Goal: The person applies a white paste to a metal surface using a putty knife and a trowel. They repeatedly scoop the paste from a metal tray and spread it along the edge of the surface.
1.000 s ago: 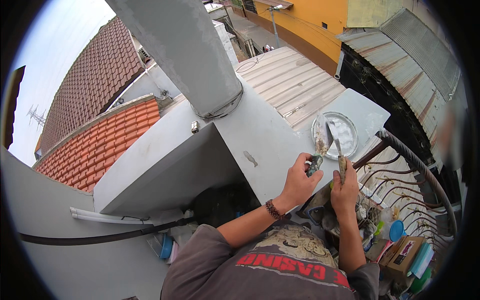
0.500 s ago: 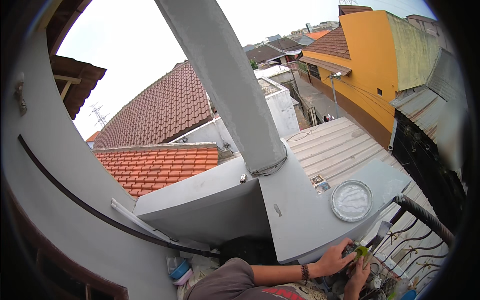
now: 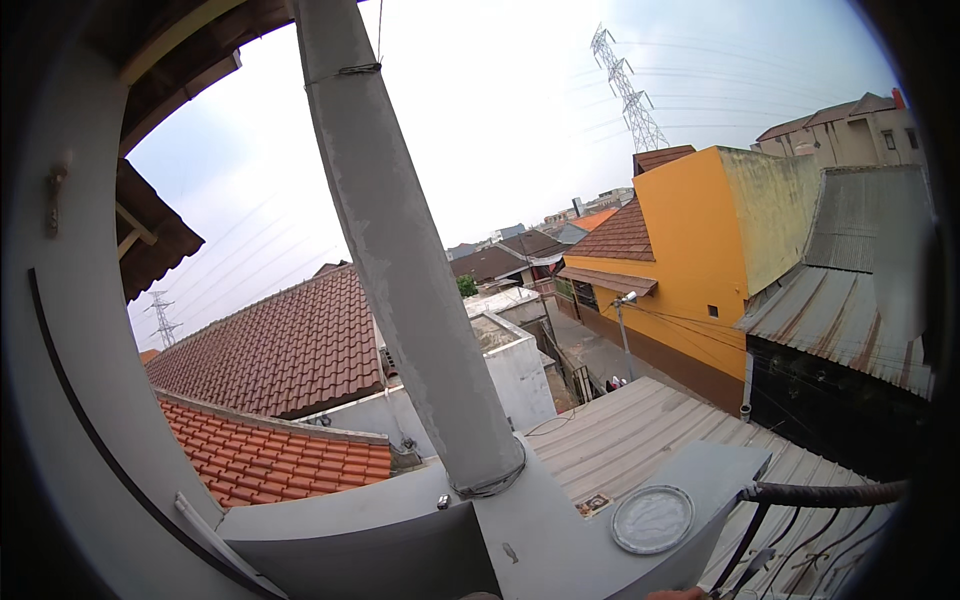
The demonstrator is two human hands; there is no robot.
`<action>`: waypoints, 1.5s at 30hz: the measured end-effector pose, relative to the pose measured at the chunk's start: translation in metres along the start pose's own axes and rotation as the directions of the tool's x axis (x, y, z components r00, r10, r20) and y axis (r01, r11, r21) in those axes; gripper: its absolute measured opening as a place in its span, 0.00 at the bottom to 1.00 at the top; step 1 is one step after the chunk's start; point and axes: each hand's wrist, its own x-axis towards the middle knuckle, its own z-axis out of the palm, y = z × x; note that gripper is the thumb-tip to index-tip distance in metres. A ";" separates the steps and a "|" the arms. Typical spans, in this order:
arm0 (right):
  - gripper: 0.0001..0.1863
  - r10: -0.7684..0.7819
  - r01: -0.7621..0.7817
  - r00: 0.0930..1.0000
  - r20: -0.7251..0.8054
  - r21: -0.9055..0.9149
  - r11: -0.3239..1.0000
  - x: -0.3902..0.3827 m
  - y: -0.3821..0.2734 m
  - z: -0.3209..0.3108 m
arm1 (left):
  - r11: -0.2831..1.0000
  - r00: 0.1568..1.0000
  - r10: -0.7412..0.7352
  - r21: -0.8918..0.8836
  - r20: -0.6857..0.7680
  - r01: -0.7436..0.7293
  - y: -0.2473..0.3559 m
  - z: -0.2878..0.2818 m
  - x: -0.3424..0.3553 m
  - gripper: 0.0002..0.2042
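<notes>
Only a sliver of my left hand point(image 3: 677, 594) shows at the lower edge, just below the round plate and left of the railing. Its fingers are cut off by the frame, so what it holds, if anything, is hidden. My right hand is out of the picture. The round, whitish plate or lid point(image 3: 652, 519), with a pale smeared surface, lies on the grey ledge point(image 3: 560, 545). Near the bars, a flat grey piece point(image 3: 757, 563) stands tilted; its kind is unclear.
A metal railing point(image 3: 820, 495) with curved bars stands at the lower right. The grey pillar point(image 3: 405, 250) rises from the ledge. Beyond lie a corrugated roof point(image 3: 600, 435), tiled roofs point(image 3: 270, 345) and an orange building point(image 3: 690, 250). A dark pipe point(image 3: 80, 415) follows the left wall.
The view has tilted upward, bringing more sky and a pylon in. Both hands, earlier close together around a small yellow-green thing, have dropped out except for a sliver of one.
</notes>
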 end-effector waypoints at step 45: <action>0.10 0.330 -0.276 0.683 -0.652 0.188 0.943 -0.150 -0.021 0.032 | 0.500 0.865 -0.486 -0.774 0.121 0.389 -0.201 -0.163 0.083 0.12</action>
